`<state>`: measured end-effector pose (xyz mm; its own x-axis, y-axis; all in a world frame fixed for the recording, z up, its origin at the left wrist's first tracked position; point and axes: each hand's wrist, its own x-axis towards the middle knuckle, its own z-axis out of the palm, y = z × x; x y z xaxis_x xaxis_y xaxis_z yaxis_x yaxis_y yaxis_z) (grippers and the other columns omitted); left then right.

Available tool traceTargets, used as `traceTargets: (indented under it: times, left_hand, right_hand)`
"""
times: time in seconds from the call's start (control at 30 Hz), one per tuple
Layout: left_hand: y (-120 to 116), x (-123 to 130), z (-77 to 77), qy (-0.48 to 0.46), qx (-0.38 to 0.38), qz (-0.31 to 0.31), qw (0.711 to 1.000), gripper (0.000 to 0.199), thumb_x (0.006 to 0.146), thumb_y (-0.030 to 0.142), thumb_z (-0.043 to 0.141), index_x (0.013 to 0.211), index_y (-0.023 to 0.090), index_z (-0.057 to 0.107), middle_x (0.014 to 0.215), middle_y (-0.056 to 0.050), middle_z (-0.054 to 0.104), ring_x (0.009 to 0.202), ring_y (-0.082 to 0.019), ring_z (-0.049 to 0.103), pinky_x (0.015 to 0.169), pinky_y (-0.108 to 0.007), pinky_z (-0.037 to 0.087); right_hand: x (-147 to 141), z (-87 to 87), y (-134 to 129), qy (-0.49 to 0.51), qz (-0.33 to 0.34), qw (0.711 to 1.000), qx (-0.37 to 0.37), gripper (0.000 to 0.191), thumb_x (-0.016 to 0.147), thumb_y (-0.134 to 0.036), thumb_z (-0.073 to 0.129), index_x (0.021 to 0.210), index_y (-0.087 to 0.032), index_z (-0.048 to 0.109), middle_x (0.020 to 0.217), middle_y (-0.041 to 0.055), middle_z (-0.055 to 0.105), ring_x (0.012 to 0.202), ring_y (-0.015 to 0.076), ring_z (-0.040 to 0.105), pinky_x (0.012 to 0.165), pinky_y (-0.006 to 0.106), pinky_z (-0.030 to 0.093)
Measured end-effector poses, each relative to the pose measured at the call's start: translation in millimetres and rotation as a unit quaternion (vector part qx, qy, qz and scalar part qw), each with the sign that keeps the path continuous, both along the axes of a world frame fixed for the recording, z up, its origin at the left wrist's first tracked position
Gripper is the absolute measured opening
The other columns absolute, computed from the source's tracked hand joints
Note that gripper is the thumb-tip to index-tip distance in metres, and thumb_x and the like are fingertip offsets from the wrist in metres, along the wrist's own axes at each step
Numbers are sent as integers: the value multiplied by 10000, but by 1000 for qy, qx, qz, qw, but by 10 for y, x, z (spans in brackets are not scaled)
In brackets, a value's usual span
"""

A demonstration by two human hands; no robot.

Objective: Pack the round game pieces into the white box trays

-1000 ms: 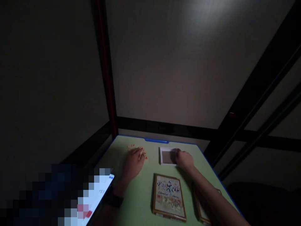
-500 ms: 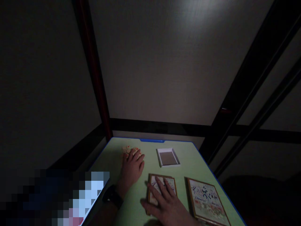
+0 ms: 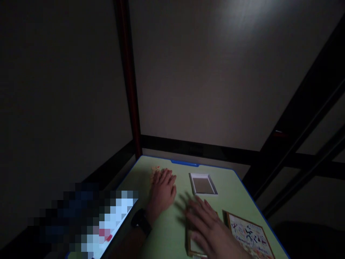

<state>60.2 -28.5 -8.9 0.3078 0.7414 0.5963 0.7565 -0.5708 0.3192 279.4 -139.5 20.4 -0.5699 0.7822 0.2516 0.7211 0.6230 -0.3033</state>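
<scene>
At the far left of the green table, my left hand (image 3: pixel 162 190) lies spread over a pile of small round wooden pieces (image 3: pixel 155 168), its fingers covering most of them. My right hand (image 3: pixel 208 225) is raised with fingers apart above a small framed box (image 3: pixel 196 248), which it largely hides; no object shows in its fingers. Right of it lies a larger box (image 3: pixel 249 233) with a brown border, Chinese characters and a printed picture on top. An open shallow white tray (image 3: pixel 192 183) with a brown-grey bottom sits beyond my right hand.
The green table (image 3: pixel 167 233) has a blue rim and a blue handle (image 3: pixel 185 163) on its far edge. Behind it stands a grey wall with dark frames. A blurred bright area (image 3: pixel 121 208) lies along the left edge.
My right hand has lifted off the small box and moved forward. My left hand's fingers are closer together on the pieces. The view has turned slightly left.
</scene>
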Motion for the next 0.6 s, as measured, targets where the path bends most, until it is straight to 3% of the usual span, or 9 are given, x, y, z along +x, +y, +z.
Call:
traceTargets:
  times: [0.07, 0.17, 0.23, 0.3, 0.4, 0.5, 0.6]
  left_hand:
    - [-145, 45, 103, -4, 5, -4, 1000, 268, 829, 175, 527, 1016, 217, 713, 1188, -124, 676, 1235, -313, 531, 1089, -516, 359]
    - [-416, 91, 193, 54, -10, 7, 998, 223, 852, 202, 496, 763, 214, 701, 829, -118, 697, 902, -281, 635, 864, -455, 487]
    - [-574, 80, 194, 96, -51, 23, 994, 222, 846, 208, 499, 741, 210, 695, 763, -109, 684, 775, -249, 638, 774, -407, 492]
    - [-669, 25, 162, 125, -122, 58, 983, 252, 866, 186, 462, 808, 181, 708, 816, -105, 699, 762, -232, 644, 767, -389, 487]
    - [-684, -119, 109, 155, -201, 112, 961, 302, 892, 144, 411, 985, 120, 697, 974, -142, 699, 863, -241, 654, 774, -368, 486]
    - [-610, -264, 100, 162, -231, 136, 950, 307, 931, 178, 406, 1080, 104, 663, 1058, -172, 669, 947, -268, 643, 784, -376, 495]
    - [-504, -340, 108, 162, -254, 133, 944, 281, 949, 195, 425, 1086, 115, 657, 1106, -178, 648, 960, -278, 640, 792, -392, 501]
  right_hand:
    - [-99, 170, 297, 64, -56, 996, -8, 432, 997, -374, 418, 1415, -313, 511, 1488, 54, 485, 1440, 251, 333, 1165, 481, 337]
    - [-349, 261, 833, 116, -91, 988, -36, 427, 996, -344, 400, 1384, -241, 544, 1423, 100, 550, 1371, 239, 443, 1143, 466, 360]
    - [-574, 209, 1140, 83, -80, 991, -61, 484, 970, -429, 465, 1411, -238, 517, 1506, 115, 452, 1439, 283, 324, 1171, 499, 280]
    - [-816, 108, 1360, 27, -48, 994, -97, 601, 928, -561, 497, 1465, -296, 441, 1595, 102, 295, 1485, 349, 165, 1173, 580, 185]
    - [-1138, -46, 1550, -24, -47, 990, -130, 677, 907, -669, 445, 1499, -353, 364, 1631, 90, 190, 1485, 401, 96, 1151, 632, 130]
    - [-1350, -156, 1664, -48, -61, 991, -111, 647, 915, -684, 399, 1477, -364, 404, 1618, 79, 240, 1475, 412, 129, 1138, 641, 133]
    - [-1472, -245, 1778, -54, -64, 994, -72, 603, 931, -648, 398, 1443, -337, 466, 1565, 86, 363, 1438, 399, 246, 1122, 613, 217]
